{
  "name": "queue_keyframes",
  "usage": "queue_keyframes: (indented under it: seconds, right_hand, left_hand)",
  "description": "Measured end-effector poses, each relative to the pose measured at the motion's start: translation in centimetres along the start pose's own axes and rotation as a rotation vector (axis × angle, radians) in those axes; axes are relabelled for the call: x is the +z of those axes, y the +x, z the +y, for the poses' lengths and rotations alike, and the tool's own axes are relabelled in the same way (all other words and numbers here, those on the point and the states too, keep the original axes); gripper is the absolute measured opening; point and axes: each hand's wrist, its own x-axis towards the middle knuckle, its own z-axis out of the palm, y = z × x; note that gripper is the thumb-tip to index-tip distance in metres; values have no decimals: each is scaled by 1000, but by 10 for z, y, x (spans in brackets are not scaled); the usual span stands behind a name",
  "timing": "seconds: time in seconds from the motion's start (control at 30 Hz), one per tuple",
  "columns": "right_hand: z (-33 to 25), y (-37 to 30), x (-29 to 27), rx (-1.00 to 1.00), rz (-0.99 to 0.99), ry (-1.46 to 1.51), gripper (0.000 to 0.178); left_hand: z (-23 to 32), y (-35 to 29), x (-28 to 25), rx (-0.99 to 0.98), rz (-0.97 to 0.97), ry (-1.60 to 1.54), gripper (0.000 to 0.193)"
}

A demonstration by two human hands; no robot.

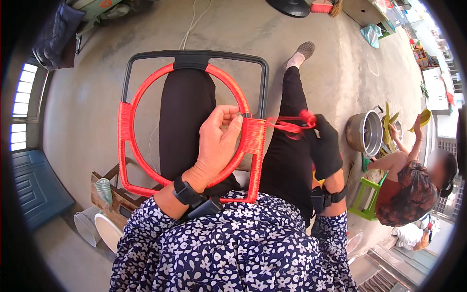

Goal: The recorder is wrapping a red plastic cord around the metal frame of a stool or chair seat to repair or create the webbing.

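Note:
Across my lap lies a black square frame [264, 82] with a round ring inside it. Shiny red cord [253, 136] is wound tightly over most of the ring, both side joints and the lower part of the frame; the top bar and upper sides are bare black. My left hand [219, 141], bare, pinches the ring beside the right-hand joint, thumb and fingers closed on it. From that joint a loose bundle of red cord [291, 124] stretches right to my right hand [327, 148], which wears a black glove and is closed around the cord.
A person [408, 190] sits on a green stool [362, 199] at the right, holding long yellow-green leaves, beside a metal pot [357, 132]. A wooden stool [109, 202] with plastic cups stands at my left, near a white bucket [87, 226]. A blue door panel [39, 187] is farther left.

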Motion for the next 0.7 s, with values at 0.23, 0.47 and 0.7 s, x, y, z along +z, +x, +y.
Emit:
queue_keyframes:
  seconds: [0.23,0.47,0.7]
  right_hand:
    - [125,-24,-54,283,356,273,26]
    - [54,-12,24,620,-32,1233,14]
    - [6,-8,43,78,-635,204,26]
  left_hand:
    - [-5,3,2,-301,-121,-393,18]
    - [-7,6,5,-275,-62,-389,17]
    - [-5,8,7,-287,-45,-367,18]
